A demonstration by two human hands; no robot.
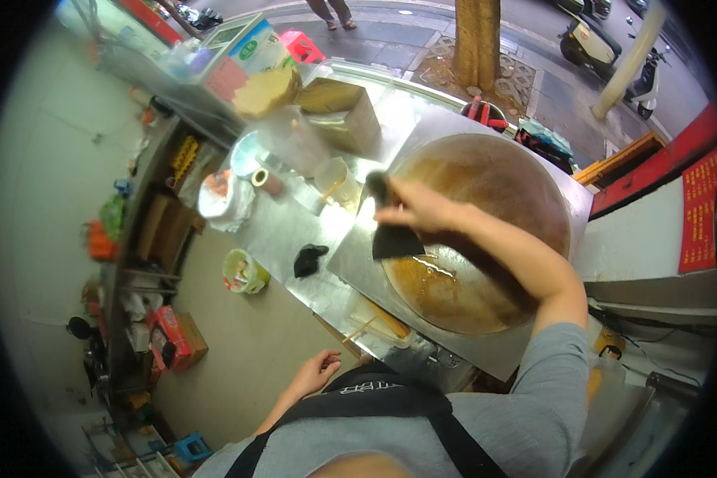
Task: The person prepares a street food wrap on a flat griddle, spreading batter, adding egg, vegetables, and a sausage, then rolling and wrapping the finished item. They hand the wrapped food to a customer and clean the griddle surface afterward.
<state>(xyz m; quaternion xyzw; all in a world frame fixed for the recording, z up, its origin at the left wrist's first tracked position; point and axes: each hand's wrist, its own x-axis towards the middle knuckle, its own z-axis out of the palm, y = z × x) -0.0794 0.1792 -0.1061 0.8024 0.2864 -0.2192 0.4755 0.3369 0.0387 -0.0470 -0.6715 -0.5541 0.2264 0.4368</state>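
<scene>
My right hand (424, 206) grips the dark handle of a wide scraper (397, 242) with a broad flat blade. It hangs over the left edge of a large round griddle (514, 173), whose brown surface has a wet, shiny patch on the near side. My forearm hides part of the plate. Down by my waist, my left hand (318, 370) hangs with loosely bent fingers and nothing visible in it. Nearest to that hand is a clear tub (388, 340) with a wooden stick across it. A crumpled black cloth (309, 260) lies on the steel counter (275, 239).
Left of the griddle stand a clear pitcher (339, 179), a roll (266, 180), a white plastic bag (227, 200) and a cardboard box (349, 119). A pot with red-handled tools (484, 113) sits beyond the griddle. A waste bin (245, 272) is on the floor.
</scene>
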